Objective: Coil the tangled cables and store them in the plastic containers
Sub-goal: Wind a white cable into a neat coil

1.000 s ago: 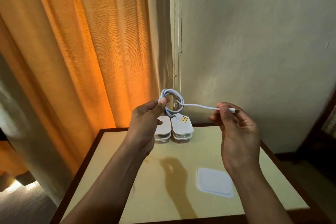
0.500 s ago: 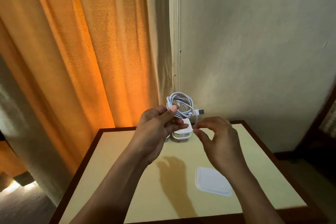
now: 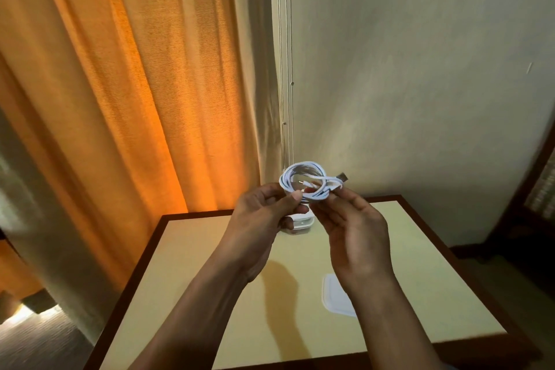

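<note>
Coiling step nearly done: left hand point(image 3: 260, 219) pinches cable point(image 3: 302, 172) loops, right hand point(image 3: 356, 227) pinches plug end. Next: tuck end, lower coil into container point(image 3: 301, 222).

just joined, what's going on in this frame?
A person is coiling a white cable above a small table. The left hand pinches the left side of the coil and the right hand holds the right side, where the USB plug sticks out. The cable is wound up but not yet stored. The plastic containers sit at the back of the table, mostly hidden by the hands. A flat white lid lies near the right wrist.
</note>
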### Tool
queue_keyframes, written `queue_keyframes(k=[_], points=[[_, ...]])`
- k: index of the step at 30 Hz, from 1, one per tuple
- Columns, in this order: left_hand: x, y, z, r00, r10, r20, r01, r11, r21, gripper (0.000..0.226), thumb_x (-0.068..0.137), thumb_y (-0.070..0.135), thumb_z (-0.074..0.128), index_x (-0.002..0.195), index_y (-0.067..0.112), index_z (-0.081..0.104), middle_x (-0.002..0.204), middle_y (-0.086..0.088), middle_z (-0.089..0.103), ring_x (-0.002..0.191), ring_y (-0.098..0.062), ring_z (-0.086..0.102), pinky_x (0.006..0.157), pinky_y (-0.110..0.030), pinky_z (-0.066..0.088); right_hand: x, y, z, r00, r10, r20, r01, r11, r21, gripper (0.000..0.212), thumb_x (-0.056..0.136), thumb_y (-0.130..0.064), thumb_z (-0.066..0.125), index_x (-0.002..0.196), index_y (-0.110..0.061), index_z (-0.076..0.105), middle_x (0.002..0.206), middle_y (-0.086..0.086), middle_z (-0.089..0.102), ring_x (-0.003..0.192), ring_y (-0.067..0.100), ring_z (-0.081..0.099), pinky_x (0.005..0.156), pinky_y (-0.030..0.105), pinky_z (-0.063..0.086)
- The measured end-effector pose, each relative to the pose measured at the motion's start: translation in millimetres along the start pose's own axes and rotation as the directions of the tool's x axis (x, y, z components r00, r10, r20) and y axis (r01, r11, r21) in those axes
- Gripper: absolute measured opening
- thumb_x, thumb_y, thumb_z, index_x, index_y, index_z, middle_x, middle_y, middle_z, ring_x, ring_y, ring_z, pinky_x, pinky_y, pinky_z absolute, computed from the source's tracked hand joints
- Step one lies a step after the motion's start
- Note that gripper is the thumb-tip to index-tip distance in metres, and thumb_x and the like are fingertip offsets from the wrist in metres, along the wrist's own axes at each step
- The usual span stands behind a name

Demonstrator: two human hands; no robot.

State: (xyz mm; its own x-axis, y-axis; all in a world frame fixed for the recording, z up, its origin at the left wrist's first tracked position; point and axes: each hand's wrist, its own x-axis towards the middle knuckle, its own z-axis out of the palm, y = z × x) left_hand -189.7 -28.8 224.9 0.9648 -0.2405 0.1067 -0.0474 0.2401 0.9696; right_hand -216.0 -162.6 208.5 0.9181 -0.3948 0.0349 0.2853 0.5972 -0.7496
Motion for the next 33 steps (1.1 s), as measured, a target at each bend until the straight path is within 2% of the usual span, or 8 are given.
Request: queue_keyframes(k=[3,7,14,18,21,26,29,33], points=[[1.6,-4.1,-0.5,0.997,0.019,-0.071,-0.019,1.000,0.003,0.019,0.095,0.005,0.068,0.112,0.002,0.073,0.086,-0.008,0.073,0.074,-0.012,0.065,0.066,-0.026,0.049,-7.0,-3.0,2.9,0.999,-0.028,0.042,0.026,0.998,0.050,0.018,0.095,-0.004,0.060,0.106,-0.001,0.075,0.114,0.023,0.073,0.115,0.036,0.068,0.108,0.043,0.049],[3.5,-1.9,-1.9,1.000,0.014,-0.010,-0.013,0.999,0.051,0.018,0.095,0.007,0.069,0.111,0.002,0.073,0.089,-0.011,0.075,0.076,-0.014,0.066,0.069,-0.031,0.047,-11.2,-0.2,8.0,0.980,-0.198,0.023,0.198,0.951,-0.239,0.013,0.095,-0.008,0.067,0.106,-0.009,0.075,0.098,0.005,0.079,0.098,0.018,0.074,0.088,0.025,0.054],[13.4,24.1,-19.0,0.980,-0.123,0.154,0.069,0.945,0.319,0.039,0.095,0.042,0.070,0.111,0.006,0.077,0.108,-0.015,0.074,0.084,-0.015,0.061,0.063,-0.027,0.044,0.1,-10.1,-4.5,0.957,-0.259,0.130,0.290,0.862,-0.415,0.030,0.095,-0.009,0.069,0.124,-0.015,0.067,0.096,-0.009,0.079,0.091,0.000,0.072,0.077,0.008,0.048],[22.5,32.7,-23.4,0.962,-0.165,0.216,0.081,0.932,0.353,0.028,0.097,0.036,0.063,0.095,0.015,0.082,0.087,-0.003,0.068,0.073,-0.012,0.053,0.061,-0.027,0.039,6.5,-14.1,-13.1,0.963,-0.139,0.230,0.225,0.884,-0.410,0.039,0.095,-0.013,0.066,0.132,-0.022,0.059,0.100,0.000,0.079,0.097,0.008,0.073,0.085,0.015,0.050],[23.5,29.6,-23.0,0.956,-0.156,0.247,0.057,0.929,0.367,0.025,0.093,0.032,0.065,0.098,0.014,0.082,0.082,-0.001,0.067,0.071,-0.011,0.053,0.059,-0.023,0.043,8.6,-14.4,-13.5,0.962,-0.001,0.273,0.057,0.978,-0.199,0.044,0.089,-0.016,0.062,0.133,-0.013,0.057,0.091,0.005,0.077,0.087,0.015,0.072,0.084,0.029,0.050],[23.2,19.7,-20.8,0.964,-0.148,0.219,0.098,0.970,0.222,0.039,0.095,0.024,0.064,0.112,-0.009,0.072,0.092,-0.021,0.063,0.079,-0.028,0.052,0.060,-0.025,0.052,-0.8,-13.5,-8.5,0.904,0.133,0.406,-0.143,0.990,-0.007,0.024,0.097,-0.020,0.050,0.100,-0.014,0.073,0.072,0.000,0.057,0.072,0.014,0.057,0.074,0.031,0.039],[22.8,15.1,-20.8,0.961,-0.167,0.221,0.136,0.980,0.148,0.043,0.086,0.029,0.069,0.107,-0.009,0.073,0.091,-0.019,0.064,0.078,-0.027,0.053,0.060,-0.025,0.054,-2.6,-13.9,-4.6,0.909,0.109,0.403,-0.077,0.993,-0.095,0.018,0.094,-0.023,0.057,0.100,-0.014,0.071,0.074,-0.004,0.065,0.071,0.010,0.061,0.069,0.024,0.044],[21.1,7.2,-24.1,0.963,-0.162,0.216,0.140,0.984,0.114,0.036,0.084,0.027,0.071,0.104,-0.004,0.075,0.088,-0.013,0.069,0.074,-0.019,0.060,0.066,-0.026,0.057,4.8,-3.8,-5.0,0.979,-0.069,0.191,0.148,0.889,-0.433,0.032,0.088,-0.011,0.076,0.118,-0.018,0.068,0.102,0.000,0.078,0.093,0.019,0.074,0.077,0.029,0.057]])
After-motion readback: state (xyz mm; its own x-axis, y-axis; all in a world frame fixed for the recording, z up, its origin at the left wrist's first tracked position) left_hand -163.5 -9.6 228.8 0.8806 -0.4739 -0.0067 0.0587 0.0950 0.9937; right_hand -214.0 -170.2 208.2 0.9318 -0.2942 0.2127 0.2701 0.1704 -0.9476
